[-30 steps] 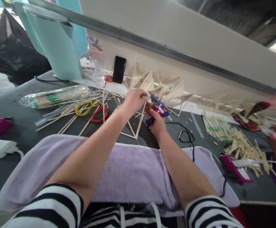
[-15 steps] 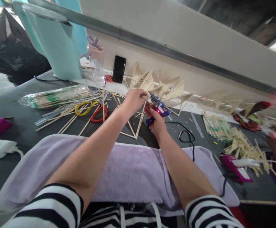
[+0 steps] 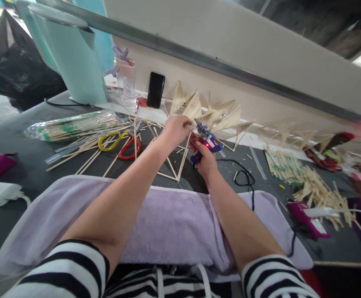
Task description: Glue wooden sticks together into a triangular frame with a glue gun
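Observation:
My right hand (image 3: 205, 157) is wrapped round a blue glue gun (image 3: 210, 142) with a red light on it; its nozzle points up and left toward my other hand. My left hand (image 3: 176, 131) has its fingers pinched at the top of a frame of thin wooden sticks (image 3: 184, 159). The frame's lower corner rests on the dark table just beyond the purple cloth. What exactly lies between the left fingertips is too small to tell. A black cord (image 3: 245, 178) lies right of the glue gun.
Red-handled scissors (image 3: 130, 156) and yellow-handled ones (image 3: 110, 141) lie among loose sticks, left. Behind stand a phone (image 3: 156, 90), a bottle (image 3: 126, 80), a pitcher (image 3: 71, 58) and stick models (image 3: 227, 118). Cut sticks (image 3: 318, 188) and a magenta device (image 3: 309, 219) lie right; a lilac cloth (image 3: 171, 223) in front.

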A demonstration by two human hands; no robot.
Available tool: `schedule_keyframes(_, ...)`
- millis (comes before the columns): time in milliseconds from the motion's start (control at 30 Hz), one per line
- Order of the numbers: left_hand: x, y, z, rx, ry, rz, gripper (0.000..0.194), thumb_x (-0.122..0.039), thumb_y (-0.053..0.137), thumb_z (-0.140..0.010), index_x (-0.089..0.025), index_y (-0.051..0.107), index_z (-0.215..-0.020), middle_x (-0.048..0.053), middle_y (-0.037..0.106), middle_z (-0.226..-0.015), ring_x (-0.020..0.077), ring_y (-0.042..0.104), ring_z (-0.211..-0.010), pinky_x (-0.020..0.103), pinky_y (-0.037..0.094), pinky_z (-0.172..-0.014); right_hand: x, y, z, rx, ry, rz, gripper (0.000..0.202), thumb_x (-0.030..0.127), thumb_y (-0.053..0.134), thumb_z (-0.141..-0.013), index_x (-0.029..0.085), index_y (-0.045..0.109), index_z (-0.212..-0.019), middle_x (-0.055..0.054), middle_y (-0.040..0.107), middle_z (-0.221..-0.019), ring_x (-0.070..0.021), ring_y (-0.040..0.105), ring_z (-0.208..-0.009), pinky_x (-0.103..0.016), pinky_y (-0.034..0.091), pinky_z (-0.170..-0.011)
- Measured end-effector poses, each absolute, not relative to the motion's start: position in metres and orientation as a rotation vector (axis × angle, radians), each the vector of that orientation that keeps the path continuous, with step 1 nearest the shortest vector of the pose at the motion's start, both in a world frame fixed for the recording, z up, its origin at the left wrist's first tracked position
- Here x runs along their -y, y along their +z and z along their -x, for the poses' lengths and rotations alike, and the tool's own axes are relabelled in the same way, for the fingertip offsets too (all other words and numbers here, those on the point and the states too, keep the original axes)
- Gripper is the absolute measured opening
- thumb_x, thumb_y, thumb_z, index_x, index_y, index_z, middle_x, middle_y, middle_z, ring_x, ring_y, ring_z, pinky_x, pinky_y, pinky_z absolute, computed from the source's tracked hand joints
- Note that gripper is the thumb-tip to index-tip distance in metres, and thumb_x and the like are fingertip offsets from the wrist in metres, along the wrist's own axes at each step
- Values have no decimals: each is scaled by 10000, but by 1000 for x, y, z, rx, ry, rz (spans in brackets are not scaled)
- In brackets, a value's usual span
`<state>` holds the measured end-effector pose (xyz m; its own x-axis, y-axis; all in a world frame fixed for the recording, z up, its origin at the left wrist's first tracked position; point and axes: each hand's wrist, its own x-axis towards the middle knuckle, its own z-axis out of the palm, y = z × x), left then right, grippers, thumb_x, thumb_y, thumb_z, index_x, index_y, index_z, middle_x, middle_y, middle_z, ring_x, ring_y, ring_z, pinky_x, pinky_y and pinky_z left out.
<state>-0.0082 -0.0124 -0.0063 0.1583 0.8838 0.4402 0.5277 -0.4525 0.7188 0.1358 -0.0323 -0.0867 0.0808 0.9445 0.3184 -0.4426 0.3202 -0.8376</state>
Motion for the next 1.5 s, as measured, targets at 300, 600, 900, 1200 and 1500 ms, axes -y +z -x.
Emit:
schedule_keyframes(300, 12, -7, 8, -1365, 1215, -2056, 195, -192, 619, -805, -140, 740, -950, 88, 736, -922, 190, 645, -873, 289, 473, -811, 32, -87, -136, 1005, 1132, 656, 128, 274, 760, -672, 246, 699, -782, 20, 734, -919, -183, 672, -1055, -327, 547, -972)
schedule_keyframes(600, 13, -6, 8, -1359, 1211, -2047, 190, -185, 616, -808, -140, 737, -948, 85, 734, -921, 189, 646, -882, 286, 469, -811, 33, -87, -136, 990, 1141, 654, 150, 265, 759, -669, 235, 693, -800, 15, 741, -932, -171, 682, -1045, -305, 553, -955)
schedule_keyframes(900, 13, -6, 9, -1357, 1210, -2042, 184, -184, 600, -808, -151, 736, -928, 76, 737, -911, 184, 644, -863, 280, 472, -796, 33, -86, -136, 984, 1149, 654, 146, 260, 765, -667, 236, 680, -783, 22, 743, -923, -170, 683, -1038, -309, 553, -955)
schedule_keyframes(1200, 13, -5, 8, -1374, 1202, -2049, 192, -188, 607, -814, -140, 738, -947, 89, 735, -929, 195, 648, -886, 288, 470, -809, 33, -86, -136, 992, 1140, 672, 140, 269, 760, -665, 241, 668, -767, 19, 739, -929, -180, 680, -1054, -322, 550, -972)
schedule_keyframes(1500, 11, -7, 9, -1371, 1204, -2063, 193, -187, 605, -812, -143, 738, -945, 88, 733, -920, 194, 645, -876, 292, 466, -805, 32, -88, -137, 1014, 1146, 625, 95, 245, 748, -706, 238, 703, -789, 25, 740, -945, -164, 680, -1030, -304, 553, -952)
